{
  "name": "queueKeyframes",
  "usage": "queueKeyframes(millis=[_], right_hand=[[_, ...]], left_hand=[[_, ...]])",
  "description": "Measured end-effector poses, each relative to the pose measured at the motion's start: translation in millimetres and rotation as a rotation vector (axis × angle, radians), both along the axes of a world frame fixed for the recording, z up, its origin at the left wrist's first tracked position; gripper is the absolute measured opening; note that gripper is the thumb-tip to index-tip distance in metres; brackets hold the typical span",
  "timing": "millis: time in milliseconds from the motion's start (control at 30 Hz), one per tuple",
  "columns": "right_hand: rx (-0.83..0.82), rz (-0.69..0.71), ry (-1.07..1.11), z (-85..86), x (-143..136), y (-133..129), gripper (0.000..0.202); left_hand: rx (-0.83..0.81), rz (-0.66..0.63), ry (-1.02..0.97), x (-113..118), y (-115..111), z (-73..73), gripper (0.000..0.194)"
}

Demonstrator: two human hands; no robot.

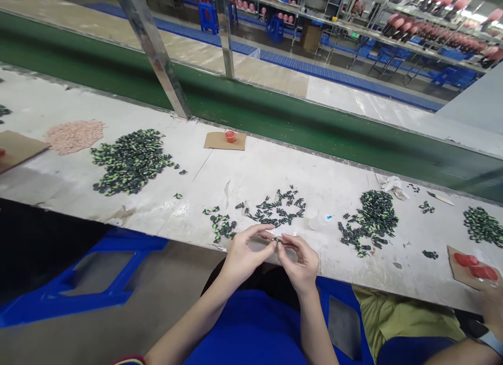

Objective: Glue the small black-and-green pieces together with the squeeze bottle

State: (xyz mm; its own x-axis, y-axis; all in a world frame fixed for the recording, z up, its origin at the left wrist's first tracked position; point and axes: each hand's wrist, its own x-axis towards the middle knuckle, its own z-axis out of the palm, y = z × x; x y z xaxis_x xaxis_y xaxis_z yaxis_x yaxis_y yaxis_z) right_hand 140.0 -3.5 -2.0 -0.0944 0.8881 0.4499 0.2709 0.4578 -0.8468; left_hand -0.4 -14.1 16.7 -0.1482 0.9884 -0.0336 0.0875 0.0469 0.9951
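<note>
My left hand (247, 252) and my right hand (301, 260) meet over the front edge of the table. Their fingertips pinch a small black-and-green piece (277, 240) between them; its exact kind is too small to make out. Just beyond my fingers lies a loose ring of small black pieces (277, 217). Beside my left hand is a group of black-and-green pieces (223, 227). A translucent white bottle with a blue tip (317, 222) lies to the right of the black pieces.
The white table (176, 145) runs across, with a green conveyor belt (255, 110) behind. Left are a black-and-green pile (133, 160) and pink pieces (74, 136). A red cup (230, 136) sits on cardboard. Right are another pile (377, 213), a knife (440, 199) and a co-worker's hand (493, 304).
</note>
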Motion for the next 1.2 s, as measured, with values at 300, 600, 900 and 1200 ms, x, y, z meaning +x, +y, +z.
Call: queueKeyframes(millis=[300, 600, 900, 1200], right_hand=[[-0.053, -0.535, -0.199, -6.6, 84.2, 8.2, 0.020], [0.109, -0.641, -0.512, -8.0, 84.9, 42.2, 0.063], [-0.234, -0.329, -0.115, -1.7, 56.0, 42.1, 0.035], [-0.310, -0.198, 0.112, 2.3, 40.8, 15.7, 0.032]], left_hand=[[-0.040, 0.284, 0.748, -70.8, 19.4, 2.8, 0.021], [-0.240, 0.161, 1.129, -105.1, 30.4, -6.7, 0.020], [-0.009, -0.023, 0.931, -65.6, 9.5, -9.4, 0.016], [0.086, -0.133, 0.796, -24.6, -1.9, -21.2, 0.012]])
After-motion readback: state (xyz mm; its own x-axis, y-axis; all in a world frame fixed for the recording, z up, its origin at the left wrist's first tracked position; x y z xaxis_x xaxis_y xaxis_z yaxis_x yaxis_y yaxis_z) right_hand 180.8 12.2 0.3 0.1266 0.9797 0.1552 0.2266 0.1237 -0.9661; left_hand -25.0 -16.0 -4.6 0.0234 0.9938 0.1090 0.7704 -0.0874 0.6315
